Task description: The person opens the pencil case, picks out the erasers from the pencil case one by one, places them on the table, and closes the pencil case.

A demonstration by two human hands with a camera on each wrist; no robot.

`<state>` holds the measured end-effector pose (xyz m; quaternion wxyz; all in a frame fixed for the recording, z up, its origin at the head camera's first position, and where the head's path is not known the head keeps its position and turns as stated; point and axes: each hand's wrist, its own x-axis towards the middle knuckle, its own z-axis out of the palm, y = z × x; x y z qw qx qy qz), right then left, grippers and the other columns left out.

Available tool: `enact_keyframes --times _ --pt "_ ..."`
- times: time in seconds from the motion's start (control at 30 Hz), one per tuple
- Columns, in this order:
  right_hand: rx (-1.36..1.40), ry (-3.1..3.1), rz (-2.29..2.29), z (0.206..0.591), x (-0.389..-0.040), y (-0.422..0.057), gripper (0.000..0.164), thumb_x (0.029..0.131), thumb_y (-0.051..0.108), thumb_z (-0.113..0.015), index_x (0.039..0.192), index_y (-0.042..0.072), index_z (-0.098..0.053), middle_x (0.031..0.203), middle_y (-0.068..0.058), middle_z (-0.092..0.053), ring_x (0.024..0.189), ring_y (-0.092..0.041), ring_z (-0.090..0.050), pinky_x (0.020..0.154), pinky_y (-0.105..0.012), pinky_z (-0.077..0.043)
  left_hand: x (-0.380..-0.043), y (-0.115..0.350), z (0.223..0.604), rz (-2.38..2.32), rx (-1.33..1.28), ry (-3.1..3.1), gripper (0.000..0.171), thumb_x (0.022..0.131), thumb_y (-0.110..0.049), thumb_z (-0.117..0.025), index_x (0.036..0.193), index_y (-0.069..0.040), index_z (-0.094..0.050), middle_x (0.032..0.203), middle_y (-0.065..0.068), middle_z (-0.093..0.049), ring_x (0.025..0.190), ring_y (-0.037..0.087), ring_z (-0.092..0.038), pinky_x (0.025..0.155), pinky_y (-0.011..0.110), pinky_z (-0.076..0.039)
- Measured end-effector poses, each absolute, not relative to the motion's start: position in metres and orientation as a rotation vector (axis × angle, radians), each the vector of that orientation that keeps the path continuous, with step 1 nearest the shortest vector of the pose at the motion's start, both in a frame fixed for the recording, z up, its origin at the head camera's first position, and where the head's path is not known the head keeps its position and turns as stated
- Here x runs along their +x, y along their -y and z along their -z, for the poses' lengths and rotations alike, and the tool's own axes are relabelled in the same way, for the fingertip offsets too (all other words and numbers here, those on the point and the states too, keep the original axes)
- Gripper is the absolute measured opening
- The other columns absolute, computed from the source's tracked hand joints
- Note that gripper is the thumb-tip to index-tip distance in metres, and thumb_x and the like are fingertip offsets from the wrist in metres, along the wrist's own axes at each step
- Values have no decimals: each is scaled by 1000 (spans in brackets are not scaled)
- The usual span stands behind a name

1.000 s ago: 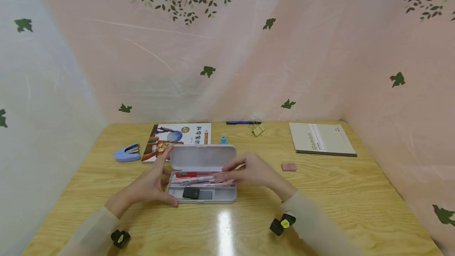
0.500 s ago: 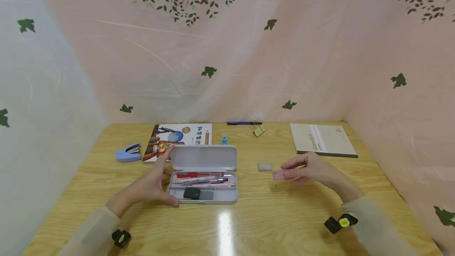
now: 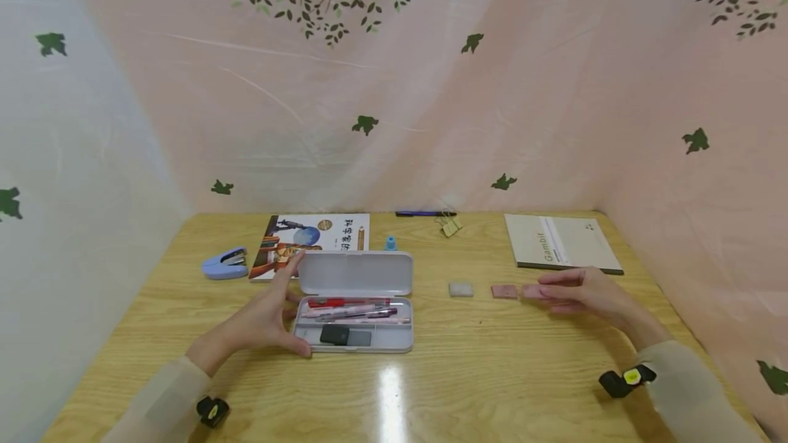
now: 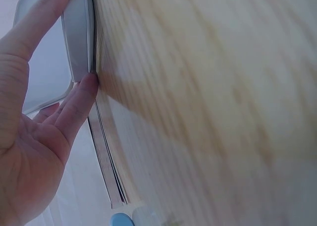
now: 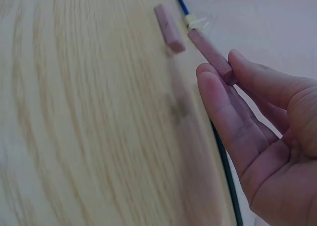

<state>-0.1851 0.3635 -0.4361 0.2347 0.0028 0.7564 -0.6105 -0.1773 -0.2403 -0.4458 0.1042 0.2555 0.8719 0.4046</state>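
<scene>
In the right hand [image 3: 587, 292] — a thin, rectangular pink eraser [image 5: 210, 54] — above grained tabletop [image 3: 480, 374].

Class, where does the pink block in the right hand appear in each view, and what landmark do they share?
Head: pink block, lower right of centre, in the right hand.
Left wrist: not in it.
Right wrist: pink block, upper right of centre.
Shared landmark: wooden table.
</scene>
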Motion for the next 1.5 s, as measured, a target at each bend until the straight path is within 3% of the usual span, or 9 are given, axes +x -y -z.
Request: enact_keyframes --times 0.43,1.0,1.33,1.5 --pt "22 -2068 1662 454 -193 -373 54 99 12 -68 141 -16 -47 115 -11 -72 97 -19 -73 85 -40 -59 -176 240 445 -1166 744 -2601 149 59 -45 -98 160 -40 11 160 16 -20 114 26 -62 92 44 -56" --pt "-11 -2211 1599 457 -188 -365 59 99 18 -69 142 -16 -45 109 -8 -69 90 -18 -71 79 -36 -61 -177 242 448 -1181 744 -2590 150 59 -41 -99 160 -41 11 161 16 -16 116 29 -60 90 42 -57" --pt "-63 -2294 1575 450 -179 -356 54 102 20 -64 142 -12 -47 116 -17 -59 87 -19 -68 77 -40 -61 -177 241 449 -1182 739 -2592 151 58 -42 -100 160 -41 11 160 16 -18 115 28 -60 90 40 -58" --pt "-175 -2321 1549 432 -170 -336 50 102 22 -65 138 -10 -52 116 -25 -62 88 -22 -67 77 -40 -61 -177 241 449 -1176 729 -2593 150 58 -42 -99 160 -41 11 160 16 -19 114 27 -60 89 39 -58"
